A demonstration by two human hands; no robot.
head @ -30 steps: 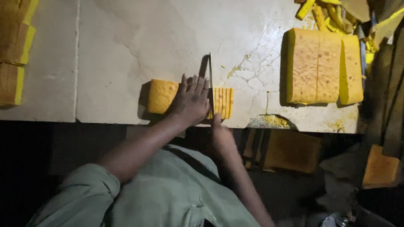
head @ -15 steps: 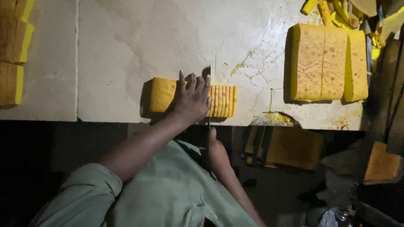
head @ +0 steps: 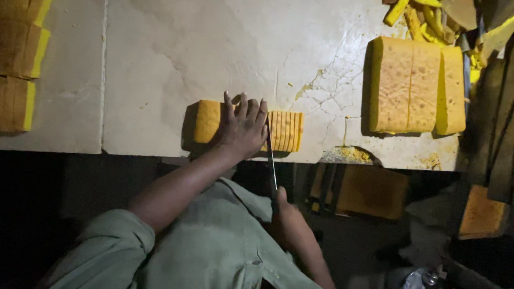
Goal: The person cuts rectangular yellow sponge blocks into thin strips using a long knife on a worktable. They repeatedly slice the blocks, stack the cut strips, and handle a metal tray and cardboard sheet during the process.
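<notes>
Slices already stand at the yellow block's [head: 207,121] right end; left hand [head: 243,128] presses flat, right hand [head: 285,217] grips the knife [head: 271,158], left part uncut.

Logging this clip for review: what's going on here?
A person is slicing a yellow cake loaf at the near edge of a pale stone slab. The left hand presses the loaf down; the right hand holds a knife cutting beside thin slices. Bigger cake blocks lie to the right.

Our left hand [head: 243,128] presses the yellow cake loaf [head: 247,126] on the table [head: 185,47]; our right hand [head: 283,211] holds a knife [head: 270,155] cutting thin slices [head: 285,131].
</notes>
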